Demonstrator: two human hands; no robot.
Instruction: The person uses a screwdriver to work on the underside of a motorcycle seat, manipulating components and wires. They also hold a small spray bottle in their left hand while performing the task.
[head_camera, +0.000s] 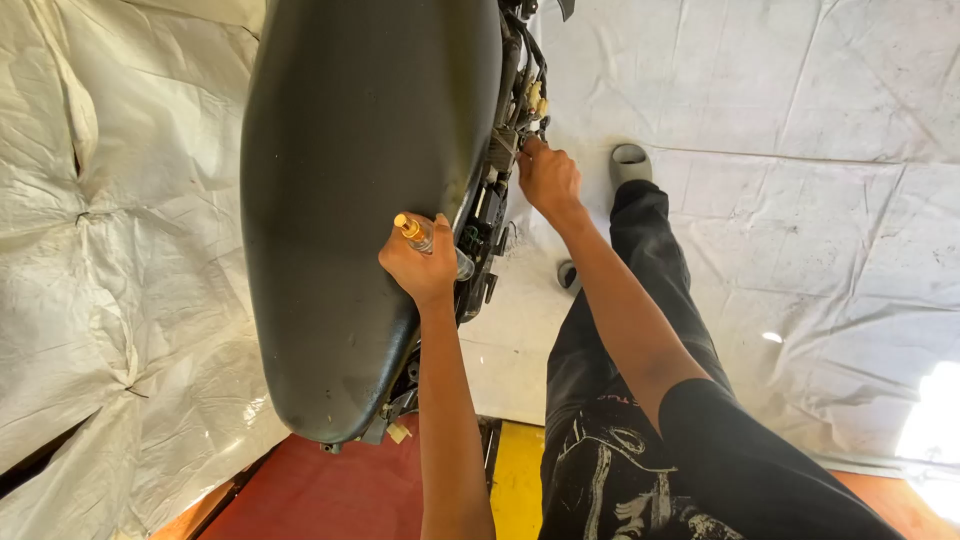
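**Two hands at the side of a motorcycle seat**

Head view: the left hand (425, 265), at the centre of the frame, is clenched around a screwdriver (432, 245) with a clear handle and amber cap, its knuckles resting against the edge of the black motorcycle seat (360, 180). The right hand (548, 178), higher and right of centre, reaches into the exposed wiring and connectors (515, 120) beside the seat, fingertips pinching something there; what exactly cannot be told. The long, glossy seat fills the upper middle. A white tarpaulin (800, 150) covers the floor beneath.
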